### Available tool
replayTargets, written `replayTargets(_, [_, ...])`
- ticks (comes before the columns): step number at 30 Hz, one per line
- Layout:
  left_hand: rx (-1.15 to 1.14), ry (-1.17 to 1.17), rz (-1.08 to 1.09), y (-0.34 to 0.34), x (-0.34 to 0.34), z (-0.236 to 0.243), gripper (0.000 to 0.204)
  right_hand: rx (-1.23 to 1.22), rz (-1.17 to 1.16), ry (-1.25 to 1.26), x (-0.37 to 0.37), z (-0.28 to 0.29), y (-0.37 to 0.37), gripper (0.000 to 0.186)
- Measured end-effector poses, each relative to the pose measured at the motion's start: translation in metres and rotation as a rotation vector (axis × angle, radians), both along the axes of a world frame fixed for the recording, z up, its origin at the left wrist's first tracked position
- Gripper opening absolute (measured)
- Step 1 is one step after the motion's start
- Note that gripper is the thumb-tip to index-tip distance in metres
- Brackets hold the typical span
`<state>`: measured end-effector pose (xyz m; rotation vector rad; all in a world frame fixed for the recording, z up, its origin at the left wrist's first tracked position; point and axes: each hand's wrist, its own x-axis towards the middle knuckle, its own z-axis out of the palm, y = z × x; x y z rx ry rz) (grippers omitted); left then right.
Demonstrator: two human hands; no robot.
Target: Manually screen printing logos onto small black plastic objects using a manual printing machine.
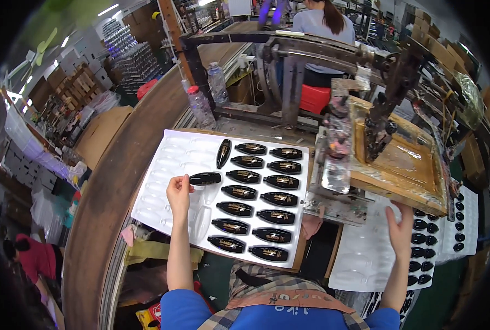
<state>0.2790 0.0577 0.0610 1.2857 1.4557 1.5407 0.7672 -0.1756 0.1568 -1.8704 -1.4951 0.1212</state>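
My left hand (180,192) pinches one end of a glossy black oval piece (205,179) with narrowed ends, above a white moulded tray (162,170). Several like pieces with gold print (275,216) lie in two columns on the tray's right part; one more (223,154) stands lengthwise near the top. My right hand (400,225) has thumb and fingers apart, just under the front edge of a wooden screen-printing frame (399,192). Its fingertips are partly hidden at that edge. Below this hand is a second white tray (360,258), with black pieces along its right side.
The metal printing stand (289,93) rises behind the tray. Two clear bottles (201,107) (217,82) stand at its left. A long brown conveyor belt (96,220) curves along the left. Ahead, another person (322,27) sits on a red seat (315,99).
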Motion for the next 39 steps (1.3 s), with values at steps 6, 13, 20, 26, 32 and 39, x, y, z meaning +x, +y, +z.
replayTargets(6, [-0.074, -0.039, 0.058, -0.006, -0.005, -0.026, 0.019, 0.059, -0.258, 0.141, 0.02, -0.003, -0.071, 0.044])
replayTargets(13, [-0.225, -0.027, 0.047, -0.02, 0.01, -0.02, 0.012, -0.272, -0.633, -0.136, 0.066, -0.043, -0.172, 0.037])
replayTargets(20, [-0.105, 0.499, 0.033, -0.037, 0.025, -0.025, 0.014, -0.946, -0.838, -0.207, 0.061, -0.046, -0.213, 0.064])
replayTargets(26, [-0.225, 0.956, 0.055, -0.047, 0.034, -0.01, 0.023, -0.699, -0.687, -0.169, 0.091, -0.076, -0.235, 0.051])
replayTargets(32, [0.169, 0.579, -0.06, -0.034, 0.096, 0.044, 0.013, -0.541, -0.659, -0.029, 0.063, -0.029, -0.202, 0.036])
replayTargets(39, [0.637, 0.835, -0.819, 0.013, 0.223, 0.084, 0.024, -0.022, -0.069, 0.215, 0.0, 0.032, -0.06, 0.039])
